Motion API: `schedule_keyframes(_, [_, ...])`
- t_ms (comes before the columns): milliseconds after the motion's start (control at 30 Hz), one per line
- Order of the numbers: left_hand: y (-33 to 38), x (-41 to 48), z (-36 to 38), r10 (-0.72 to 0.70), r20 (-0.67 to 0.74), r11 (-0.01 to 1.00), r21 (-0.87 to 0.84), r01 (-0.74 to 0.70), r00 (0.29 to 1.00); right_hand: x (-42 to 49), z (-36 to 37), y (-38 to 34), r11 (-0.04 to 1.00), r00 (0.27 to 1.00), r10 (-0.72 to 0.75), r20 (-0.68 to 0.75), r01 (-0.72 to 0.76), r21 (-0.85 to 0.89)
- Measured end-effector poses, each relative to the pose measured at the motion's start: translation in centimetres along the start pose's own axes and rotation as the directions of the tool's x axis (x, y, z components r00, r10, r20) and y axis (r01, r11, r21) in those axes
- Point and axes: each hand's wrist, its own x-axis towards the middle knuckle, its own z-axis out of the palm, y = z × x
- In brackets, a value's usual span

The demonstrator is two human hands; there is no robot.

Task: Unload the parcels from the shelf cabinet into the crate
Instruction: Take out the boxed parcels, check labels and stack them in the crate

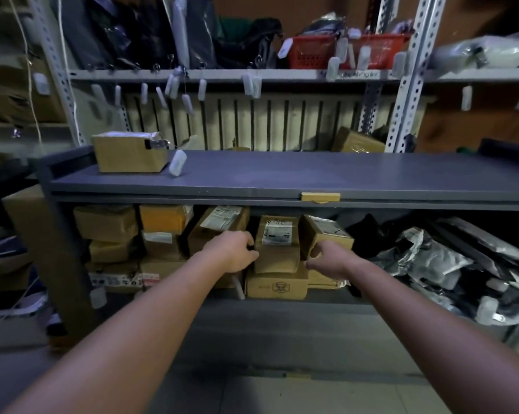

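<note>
The box [277, 249] stands on a stack under the shelf [174, 201], between the two grips. The left grip [237, 249] curls its fingers on the box's left edge. The right grip [327, 259] curls into the gap at its right side, against a tilted neighbour [324, 234]. Squeeze evenly and draw it straight toward the body, staying under the shelf lip just above the grips. Stacked cartons [109, 234] crowd left of the left grip and bags [431, 258] lie right of the right grip. The only open room is behind the grips. No crate shows.

One left hand [237, 249], one right hand [327, 259], one box [129, 155] on the grey top [312, 174], about eleven boxes [277, 258] below it.
</note>
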Motion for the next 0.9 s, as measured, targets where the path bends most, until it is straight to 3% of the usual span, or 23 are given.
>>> schedule_keyframes(233, [1.0,4.1,1.8,-0.038,-0.018,0.992,0.122,0.039,0.999,3.6,0.2,-0.5,0.999,0.999,0.05,-0.005,-0.05,-0.018])
schedule_keyframes(467, [1.5,7.2,1.6,-0.074,0.089,0.924,0.382,0.035,0.993,7.8,2.4,-0.3,0.997,0.997,0.06,-0.053,-0.057,0.059])
schedule_keyframes(633, [1.3,8.7,2.5,-0.131,0.21,0.958,0.277,0.069,0.969,9.2,3.4,-0.1,0.986,0.997,0.062,-0.041,-0.055,0.155])
schedule_keyframes(800, [0.5,9.2,2.9,-0.148,0.196,0.954,0.286,0.088,0.969,8.8,3.4,0.2,0.965,0.997,0.054,-0.061,-0.036,0.261])
schedule_keyframes(900, [1.0,8.5,3.0,-0.128,0.157,0.989,0.099,0.113,0.979,7.7,3.4,0.5,0.951,0.993,0.1,-0.059,-0.078,0.3])
